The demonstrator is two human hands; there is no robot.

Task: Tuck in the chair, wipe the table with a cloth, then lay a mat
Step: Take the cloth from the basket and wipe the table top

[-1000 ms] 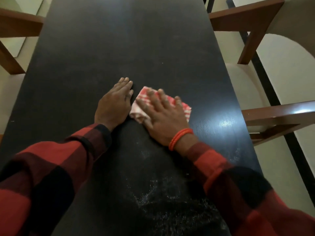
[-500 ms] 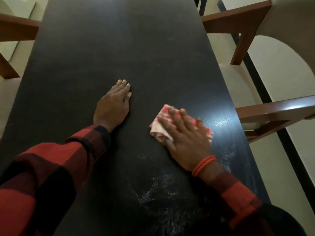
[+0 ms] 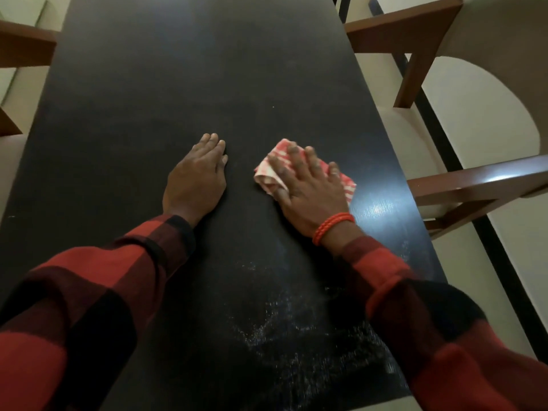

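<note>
Red-checked cloth (image 3: pixel 308 170) is lying under the right hand (image 3: pixel 308 191), whose spread fingers are pressing it flat, while the left hand (image 3: pixel 195 180) is resting open beside it on the black tabletop (image 3: pixel 178 84), wooden chair (image 3: pixel 462 185) standing alongside.

Dim, warm indoor light. A small glare patch shines on the dark table (image 3: pixel 382 207) near its right edge. Wide-angle bending curves the table's edges; near sleeves look soft.

A dark table (image 3: pixel 178 84) bears a red-checked cloth (image 3: pixel 348 185) and pale smears (image 3: pixel 281 321).
</note>
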